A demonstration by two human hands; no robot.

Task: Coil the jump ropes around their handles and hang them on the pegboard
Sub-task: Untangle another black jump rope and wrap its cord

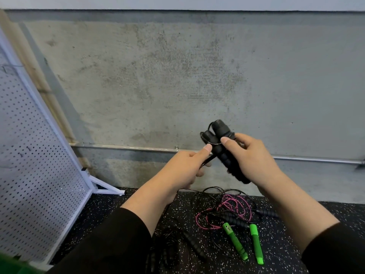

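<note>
Even, soft daylight, faint shadows, sharp centre, wide-angle bending at the edges.

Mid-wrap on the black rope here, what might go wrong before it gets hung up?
1. The cord pinched by the left hand trails down toward the tangled pile of ropes on the floor; pulling more slack may snag it or drag the pile along.
2. The right hand holds both black handles with only a few loops on; a loosened grip may let them spring off.

Gym: speckled rubber floor (292, 254), pegboard (35, 155)
</note>
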